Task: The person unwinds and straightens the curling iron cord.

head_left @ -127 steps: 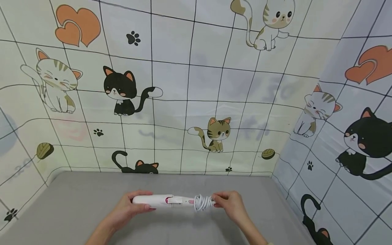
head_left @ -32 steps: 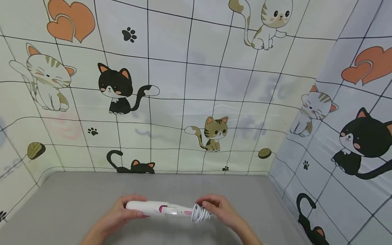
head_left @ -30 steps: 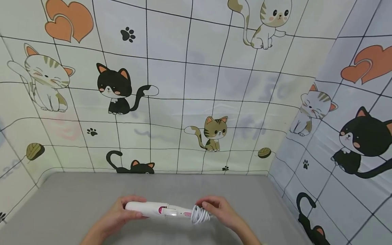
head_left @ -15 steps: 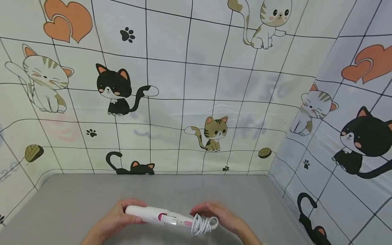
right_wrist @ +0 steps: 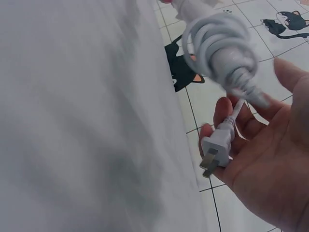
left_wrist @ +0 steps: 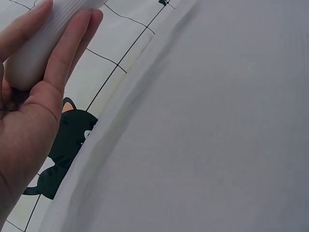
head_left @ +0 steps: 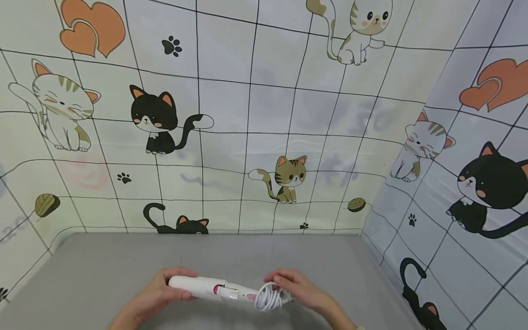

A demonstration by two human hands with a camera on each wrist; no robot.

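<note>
My left hand (head_left: 156, 293) grips the rounded far end of a white hair straightener (head_left: 200, 287) with pink details, thumb below and fingers above. In the left wrist view, the fingers wrap its ridged white end (left_wrist: 43, 41). A white power cord (head_left: 270, 299) is wound in several loops round the straightener's other end. My right hand (head_left: 303, 288) is at that coil, with its fingertips over the top loops. From the right wrist view, its curled fingers hold the cord by its two-prong plug (right_wrist: 217, 146), while the thumb stands apart. The straightener is held above the table, its cord end slightly lower.
A grey cloth-covered table (head_left: 222, 252) lies under both hands. Behind it and to the right hang white curtains (head_left: 231, 178) with a black grid and printed cats, hearts and paws.
The straightener has come lower and nearer, its cord end dipping. Half a second ago, a cord loop stuck out beside the right hand; that hand has since closed in over the coil.
</note>
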